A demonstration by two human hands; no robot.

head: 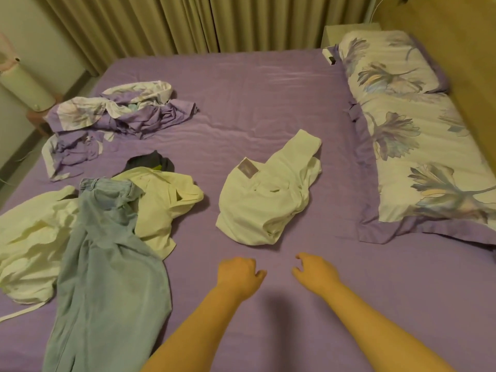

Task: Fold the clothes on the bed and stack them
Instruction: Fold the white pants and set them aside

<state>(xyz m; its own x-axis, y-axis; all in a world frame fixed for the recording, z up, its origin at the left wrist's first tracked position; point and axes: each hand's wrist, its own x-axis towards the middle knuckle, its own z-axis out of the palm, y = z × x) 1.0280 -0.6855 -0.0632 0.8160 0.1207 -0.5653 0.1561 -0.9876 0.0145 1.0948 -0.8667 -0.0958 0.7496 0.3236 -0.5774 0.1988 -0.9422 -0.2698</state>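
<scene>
White trousers (271, 196) lie mid-bed, long axis running away toward the pillow side, just beyond both hands. Left hand (239, 276) and right hand (315, 271) loosely curled, empty, about equally near.

- Illumination: dim, warm indoor light with a yellow-green cast; white fabrics read pale yellow.
- Source: not in view; soft sheen streaks across the far bed sheet (241, 84).
- Shadows: one soft dark patch on the sheet between the two forearms, below the left hand (237, 275) and right hand (315, 272); faint shading under the crumpled white garment (268, 194).
- Glare: none harsh.
- Sharpness: overall soft, slightly smeared; pillow (418, 130) print blurred toward the right edge.
- Distortion: wide-angle bowing; curtains (174, 22) and bed edges curve at the frame margins.
</scene>
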